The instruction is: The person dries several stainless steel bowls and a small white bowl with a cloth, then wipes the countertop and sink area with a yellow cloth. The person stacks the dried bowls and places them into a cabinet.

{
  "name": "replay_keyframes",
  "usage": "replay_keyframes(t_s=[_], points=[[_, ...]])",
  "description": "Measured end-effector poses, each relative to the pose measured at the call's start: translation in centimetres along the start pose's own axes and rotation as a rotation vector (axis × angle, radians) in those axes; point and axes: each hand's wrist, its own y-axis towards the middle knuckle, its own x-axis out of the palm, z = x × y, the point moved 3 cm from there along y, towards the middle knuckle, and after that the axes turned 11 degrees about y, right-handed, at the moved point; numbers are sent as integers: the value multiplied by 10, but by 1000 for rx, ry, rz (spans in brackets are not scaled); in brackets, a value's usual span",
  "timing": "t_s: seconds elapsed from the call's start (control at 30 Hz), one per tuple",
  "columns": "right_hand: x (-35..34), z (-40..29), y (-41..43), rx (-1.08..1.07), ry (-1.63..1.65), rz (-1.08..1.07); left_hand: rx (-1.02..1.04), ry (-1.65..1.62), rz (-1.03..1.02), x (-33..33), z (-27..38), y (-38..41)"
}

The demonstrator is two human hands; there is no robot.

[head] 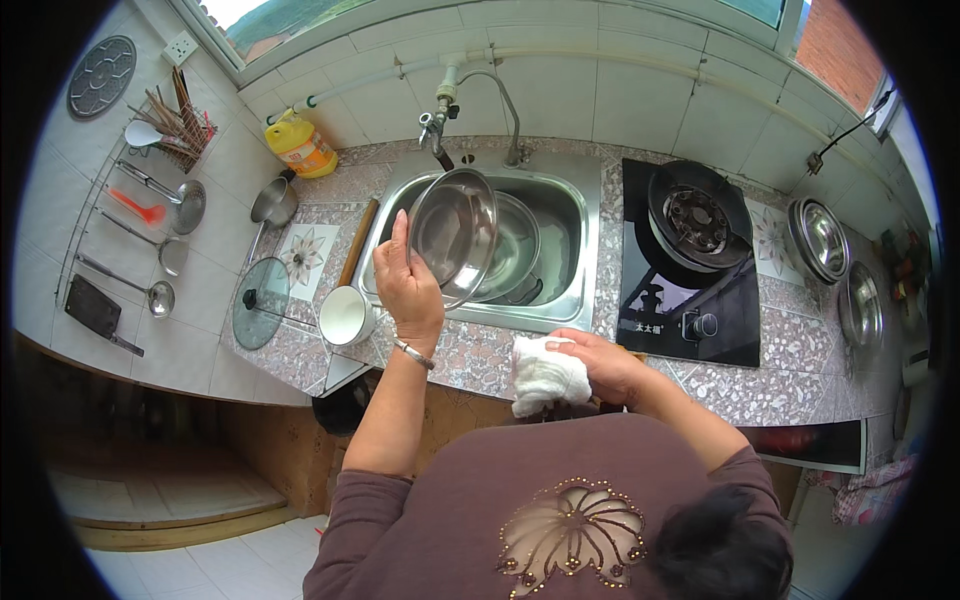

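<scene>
My left hand (409, 285) grips the rim of a stainless steel basin (448, 225), tilted up on its side over the sink (590, 247). Bunched in my right hand (606, 364) is a white cloth (547, 375), held near the counter's front edge, apart from the basin. Behind the raised basin another round metal vessel (521, 251) rests in the sink, partly hidden. A dark handle-like piece (534, 290) shows at its lower edge. The metal tap (427, 131) stands at the back of the sink.
A wooden rolling pin (360, 244), white bowl (345, 316), glass lid (260, 300), small saucepan (275, 202) and yellow jug (300, 146) stand left of the sink. To the right are a black gas hob (652, 315) and stacked steel bowls (821, 240). Utensils hang from a wall rack (90, 195).
</scene>
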Motion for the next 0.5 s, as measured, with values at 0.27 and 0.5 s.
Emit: replay_keyframes(t_s=[0.27,0.5], points=[[-2,-55,57,-432,371,-43,-124,-475,-147,7,53,-27],[15,-72,88,-1126,-505,413,-249,-544,-398,1,67,-51]])
